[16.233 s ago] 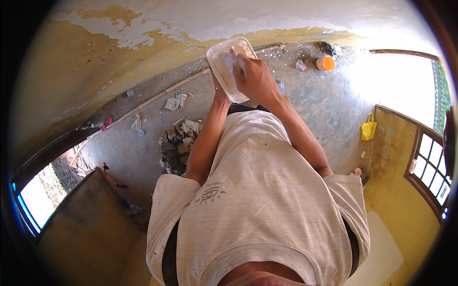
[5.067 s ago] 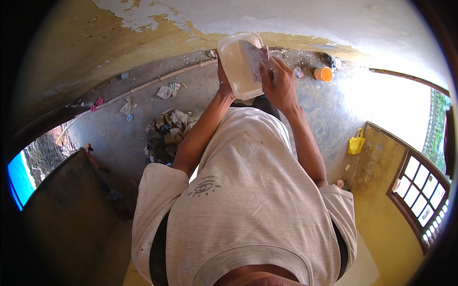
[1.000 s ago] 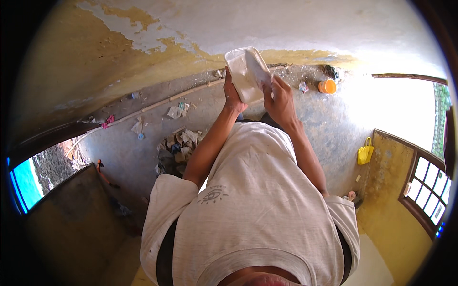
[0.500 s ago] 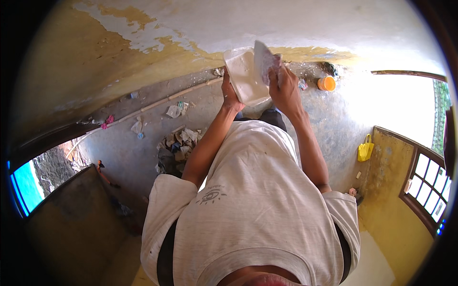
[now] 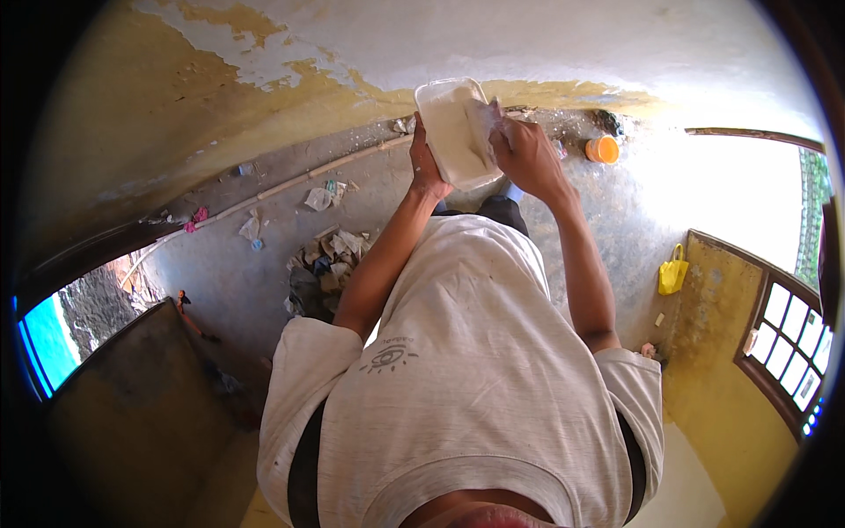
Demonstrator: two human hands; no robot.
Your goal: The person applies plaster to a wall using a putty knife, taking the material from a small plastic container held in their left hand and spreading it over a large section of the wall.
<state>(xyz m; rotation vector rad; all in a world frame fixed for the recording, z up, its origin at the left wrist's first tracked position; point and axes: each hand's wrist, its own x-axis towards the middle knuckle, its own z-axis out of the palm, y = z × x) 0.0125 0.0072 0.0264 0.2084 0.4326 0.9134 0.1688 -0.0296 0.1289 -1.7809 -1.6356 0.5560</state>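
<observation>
Grips a shallow, clear-walled tray [image 5: 475, 179] in the left hand [image 5: 429, 172], supporting it along its left side and lower corner. Curls the right hand [image 5: 531, 158] tightly around a flat scraper [image 5: 481, 116], with the blade over the pale paste [image 5: 451, 128] inside the tray, toward its right side. Cannot tell how deep the blade sits in the paste. Covers the scraper's grip and part of the tray's right rim with the right hand.

Keeps the tray in the air beyond the light shirt [image 5: 475, 352], overlapping the foot of the peeling wall [image 5: 220, 53] in the view. Blocks much of the near floor [image 5: 607, 246] with the shirt.

Just past the right hand, takes in an orange bucket [image 5: 595, 155] on the floor, with a dark bundle [image 5: 607, 121] behind it. To the left, crosses the floor along the wall with a long pale pole [image 5: 333, 166], and past a crumpled light scrap [image 5: 319, 199]. Nearer, cuts across the right side of a heap of scraps [image 5: 339, 255] with the left forearm [image 5: 383, 264]. Farther out on the right, shows a yellow bag [image 5: 672, 273] beside a low yellow wall [image 5: 704, 308].
</observation>
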